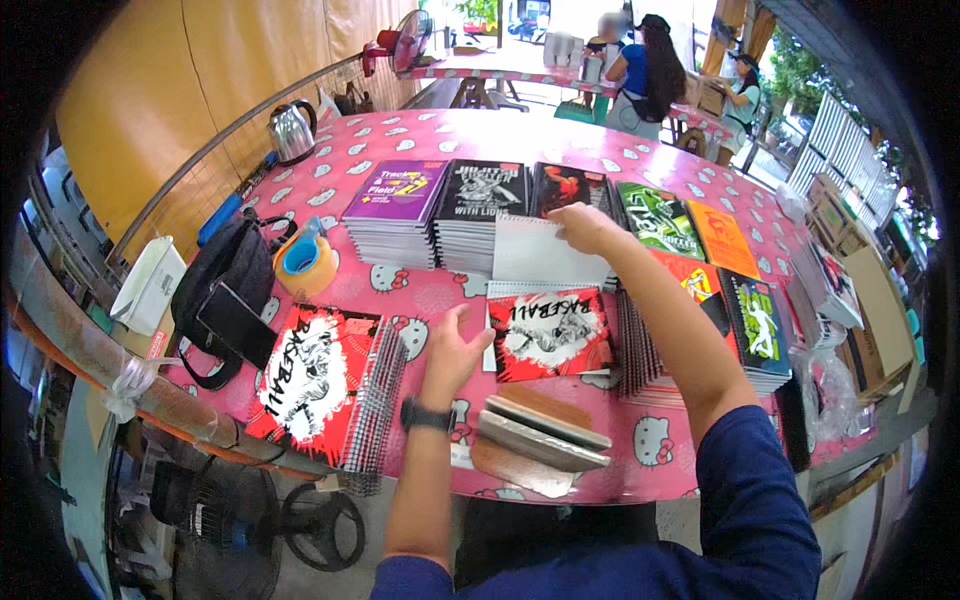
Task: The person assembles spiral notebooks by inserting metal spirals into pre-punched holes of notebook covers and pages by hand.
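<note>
Tub (150,288), white and long, sits at the far left by a black bag (215,270). Next come a shiny kettle (291,134) farther back and a fat roll of tan tape (318,277). Some red notebooks (312,375) with wire edges lie near the table's front. A purple pile (400,190) stands behind. The left hand (455,352) is loose, with nothing gripped, just beside a red notebook (553,335). I cannot tell if it touches it. That notebook lies in the middle of the pink table (400,130), in front of a black pile (485,190). Above its cover is a white page (535,255), and the right hand (590,230) pinches its top edge. Two flat blocks (545,440) lie nearer the body. Green notebooks (660,218), then orange ones (722,238), stand to the right.
</note>
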### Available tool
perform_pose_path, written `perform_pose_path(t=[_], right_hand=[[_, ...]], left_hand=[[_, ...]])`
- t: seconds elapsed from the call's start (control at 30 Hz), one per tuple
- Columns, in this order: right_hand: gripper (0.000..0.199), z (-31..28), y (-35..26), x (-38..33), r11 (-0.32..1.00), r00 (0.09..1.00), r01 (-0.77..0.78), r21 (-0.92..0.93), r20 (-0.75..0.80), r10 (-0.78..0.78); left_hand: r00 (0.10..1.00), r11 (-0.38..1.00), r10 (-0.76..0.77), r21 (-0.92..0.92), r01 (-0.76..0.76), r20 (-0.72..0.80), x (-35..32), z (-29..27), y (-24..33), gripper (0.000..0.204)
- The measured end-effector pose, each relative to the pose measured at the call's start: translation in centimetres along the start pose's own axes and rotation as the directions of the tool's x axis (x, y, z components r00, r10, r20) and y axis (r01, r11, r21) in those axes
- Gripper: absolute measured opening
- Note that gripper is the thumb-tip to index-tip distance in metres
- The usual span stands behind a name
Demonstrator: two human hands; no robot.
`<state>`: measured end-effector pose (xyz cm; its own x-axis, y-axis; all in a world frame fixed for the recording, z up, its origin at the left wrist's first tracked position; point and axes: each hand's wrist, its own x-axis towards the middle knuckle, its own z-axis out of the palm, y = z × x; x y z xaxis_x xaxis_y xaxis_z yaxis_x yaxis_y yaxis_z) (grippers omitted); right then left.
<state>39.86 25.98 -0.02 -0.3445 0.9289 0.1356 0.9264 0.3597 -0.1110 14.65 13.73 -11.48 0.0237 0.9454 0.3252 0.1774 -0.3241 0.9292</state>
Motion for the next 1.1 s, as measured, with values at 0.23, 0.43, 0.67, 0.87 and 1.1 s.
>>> perform_pose_path(t=[0.23,0.43,0.67,0.87,1.1], right_hand=[[0.04,0.0,4.9,1.5,0.984,0.99,0.004,0.178,0.139,-0.029],[0.037,-1.3,3.2,1.8,0.955,0.944,0.126,0.269,0.263,-0.199],[0.035,-1.4,3.0,0.2,0.949,0.916,0.099,0.3,0.345,-0.204],[0.034,-3.2,-3.8,-3.0,0.891,0.91,0.218,0.397,0.247,-0.333],[0.024,-3.9,-6.2,-8.0,0.986,0.986,0.162,-0.027,0.036,-0.161]], left_hand=[[0.96,0.791,-0.276,0.58,0.193,0.057,5.5,6.8,-1.8,0.101],[0.967,0.968,-0.235,0.118,0.223,0.1,6.1,4.4,-5.9,0.094],[0.977,0.861,-0.12,-0.472,0.192,0.179,5.9,3.0,1.2,0.046],[0.948,0.916,0.124,-0.335,-0.223,-0.292,6.8,4.0,-1.6,0.024],[0.992,0.712,0.094,-0.69,-0.13,-0.09,6.2,3.6,0.2,0.046]])
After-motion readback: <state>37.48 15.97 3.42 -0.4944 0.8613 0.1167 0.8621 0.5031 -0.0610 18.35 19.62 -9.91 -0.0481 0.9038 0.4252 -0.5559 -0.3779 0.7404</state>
